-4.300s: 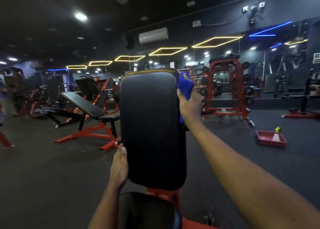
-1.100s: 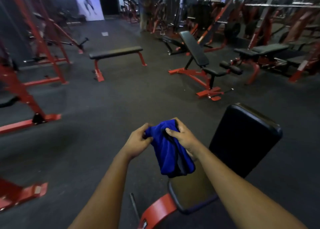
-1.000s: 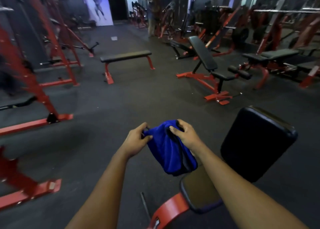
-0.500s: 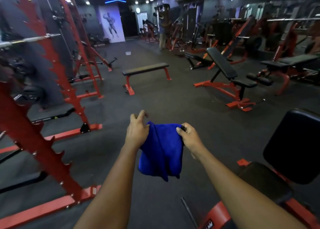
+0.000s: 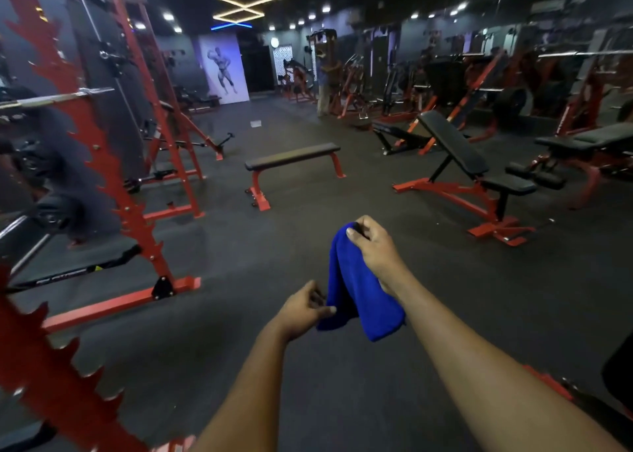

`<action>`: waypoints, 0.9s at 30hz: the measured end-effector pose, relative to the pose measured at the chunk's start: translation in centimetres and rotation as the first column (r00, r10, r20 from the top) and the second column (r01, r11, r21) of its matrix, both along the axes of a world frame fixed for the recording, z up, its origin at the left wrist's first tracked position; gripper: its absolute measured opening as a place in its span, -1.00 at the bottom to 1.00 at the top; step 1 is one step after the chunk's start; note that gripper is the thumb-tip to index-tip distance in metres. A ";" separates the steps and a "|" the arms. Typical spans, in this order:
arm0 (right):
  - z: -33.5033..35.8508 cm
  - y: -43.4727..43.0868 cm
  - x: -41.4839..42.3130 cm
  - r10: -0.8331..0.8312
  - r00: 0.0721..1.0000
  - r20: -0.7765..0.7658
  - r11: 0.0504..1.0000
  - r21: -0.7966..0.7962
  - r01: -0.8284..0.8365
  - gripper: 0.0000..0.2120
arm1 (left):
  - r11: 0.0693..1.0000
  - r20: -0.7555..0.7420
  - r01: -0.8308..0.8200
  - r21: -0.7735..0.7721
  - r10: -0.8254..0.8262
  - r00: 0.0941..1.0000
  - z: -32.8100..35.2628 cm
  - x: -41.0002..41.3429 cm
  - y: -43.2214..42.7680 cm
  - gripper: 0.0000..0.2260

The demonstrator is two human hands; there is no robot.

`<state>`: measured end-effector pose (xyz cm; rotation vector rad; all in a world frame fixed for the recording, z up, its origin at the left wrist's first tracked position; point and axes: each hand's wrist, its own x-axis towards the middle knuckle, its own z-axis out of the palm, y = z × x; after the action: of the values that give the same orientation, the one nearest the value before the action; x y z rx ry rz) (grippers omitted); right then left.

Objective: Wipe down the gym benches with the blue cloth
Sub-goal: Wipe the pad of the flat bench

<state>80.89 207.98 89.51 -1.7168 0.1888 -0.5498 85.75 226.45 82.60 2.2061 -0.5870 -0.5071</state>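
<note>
While the right hand (image 5: 376, 253) grips the blue cloth (image 5: 356, 301), the loosely curled left hand (image 5: 301, 309) touches its lower edge.

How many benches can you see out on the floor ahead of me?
4: a flat bench at centre, an incline bench right of it, a low black bench behind that, and a far-right bench. More may be hidden further back.

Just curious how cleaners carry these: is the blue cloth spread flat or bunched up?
Bunched, hanging. The right hand grips the blue cloth at its top, and it drapes down in loose folds, not spread flat.
</note>
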 end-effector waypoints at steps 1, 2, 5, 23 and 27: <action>0.6 -0.9 1.6 0.030 1.000 0.002 1.000 0.002 -0.030 -0.83 | 0.999 0.003 0.003 -0.042 -0.003 1.000 0.6 1.9 -1.0 -0.64; 1.4 -1.9 3.6 0.062 0.998 0.011 0.998 0.002 -0.062 -0.82 | 0.997 0.019 0.006 -0.077 -0.005 1.000 1.6 4.2 -2.3 -0.59; 3.7 -4.9 9.4 0.150 0.987 0.048 0.989 0.007 -0.151 -0.86 | 0.998 0.135 -0.004 -0.064 0.013 0.991 2.6 11.4 -5.5 -0.56; -1.0 -25.9 44.0 -0.453 0.816 -0.359 0.891 -0.174 0.419 -0.90 | 0.994 0.258 -0.064 -0.084 0.083 0.963 7.7 55.8 -14.6 -0.76; -0.4 -30.3 51.2 -0.451 0.820 -0.353 0.893 -0.159 0.422 -0.93 | 0.989 0.266 -0.074 -0.127 0.106 0.958 7.9 65.5 -18.8 -0.87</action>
<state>132.10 177.66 89.08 -1.8484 0.8735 -0.5520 151.24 207.63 90.52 2.1941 -0.6387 -0.1172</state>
